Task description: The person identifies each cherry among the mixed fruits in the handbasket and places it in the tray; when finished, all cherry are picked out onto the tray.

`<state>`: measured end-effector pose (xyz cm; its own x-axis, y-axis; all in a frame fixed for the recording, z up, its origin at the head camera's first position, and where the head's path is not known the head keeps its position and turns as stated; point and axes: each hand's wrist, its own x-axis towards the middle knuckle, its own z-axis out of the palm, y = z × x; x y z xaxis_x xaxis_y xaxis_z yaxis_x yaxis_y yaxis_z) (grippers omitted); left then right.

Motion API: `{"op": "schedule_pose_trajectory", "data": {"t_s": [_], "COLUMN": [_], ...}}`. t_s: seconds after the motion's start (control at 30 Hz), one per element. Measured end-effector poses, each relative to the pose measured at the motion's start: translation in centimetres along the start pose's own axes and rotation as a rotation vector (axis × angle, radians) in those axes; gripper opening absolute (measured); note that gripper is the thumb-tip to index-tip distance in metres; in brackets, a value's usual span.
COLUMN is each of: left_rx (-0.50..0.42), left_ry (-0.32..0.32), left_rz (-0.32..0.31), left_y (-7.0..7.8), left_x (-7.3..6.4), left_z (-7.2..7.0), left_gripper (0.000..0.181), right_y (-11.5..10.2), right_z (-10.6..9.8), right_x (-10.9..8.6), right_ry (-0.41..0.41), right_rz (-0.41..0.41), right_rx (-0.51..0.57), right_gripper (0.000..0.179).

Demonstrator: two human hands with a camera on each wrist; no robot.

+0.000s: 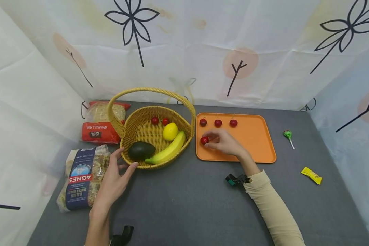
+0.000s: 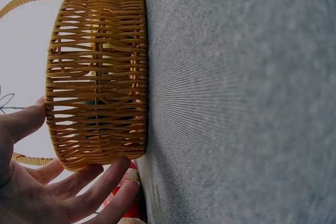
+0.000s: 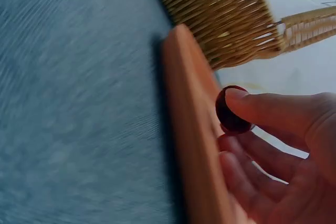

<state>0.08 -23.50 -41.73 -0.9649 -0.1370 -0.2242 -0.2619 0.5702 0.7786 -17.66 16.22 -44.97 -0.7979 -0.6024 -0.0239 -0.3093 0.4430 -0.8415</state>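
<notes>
My right hand point(image 1: 223, 141) pinches a dark red cherry point(image 1: 204, 140) between thumb and fingers over the left part of the orange tray point(image 1: 252, 136). In the right wrist view the same cherry point(image 3: 231, 109) appears at the thumb tip, just above the tray's edge. Three more cherries point(image 1: 218, 123) lie in a row along the tray's far side. With thumb and fingers on two sides, my left hand point(image 1: 115, 181) holds the near left end of the yellow wicker basket point(image 1: 146, 131). Inside it are an avocado point(image 1: 141, 150), a banana point(image 1: 169, 150), a lemon point(image 1: 170, 132) and two cherries point(image 1: 154, 120).
Left of the basket lie a red-labelled bag point(image 1: 99, 131) and a blue-labelled AGNES bag point(image 1: 81, 177). A green-wrapped lollipop point(image 1: 287, 134) and a yellow packet point(image 1: 311, 175) are at the right. The basket's tall handle point(image 1: 152, 90) arches upward. Patterned cloth point(image 1: 187, 61) walls the grey table.
</notes>
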Motion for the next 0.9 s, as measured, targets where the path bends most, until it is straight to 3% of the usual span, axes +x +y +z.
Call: {"op": "schedule_pose_trajectory", "data": {"t_s": [0.33, 0.6, 0.9], "left_rx": [-0.015, -0.008, -0.017], "left_ry": [-0.006, 0.005, 0.010], "left_rz": [-0.011, -0.006, 0.009], "left_y": [-0.1, 0.0, -0.1], "left_x": [0.0, 0.0, 0.0], "left_z": [0.0, 0.0, 0.1], "left_gripper": [0.089, 0.089, 0.088], "right_y": [0.8, 0.6, -0.4], "right_z": [0.7, 0.4, -0.3], "right_x": [0.6, 0.4, -0.5], "right_ry": [0.034, 0.019, 0.086], "right_rz": [0.032, 0.013, -0.003], "right_rx": [-0.027, 0.021, 0.045], "right_gripper": [0.035, 0.050, 0.046]}}
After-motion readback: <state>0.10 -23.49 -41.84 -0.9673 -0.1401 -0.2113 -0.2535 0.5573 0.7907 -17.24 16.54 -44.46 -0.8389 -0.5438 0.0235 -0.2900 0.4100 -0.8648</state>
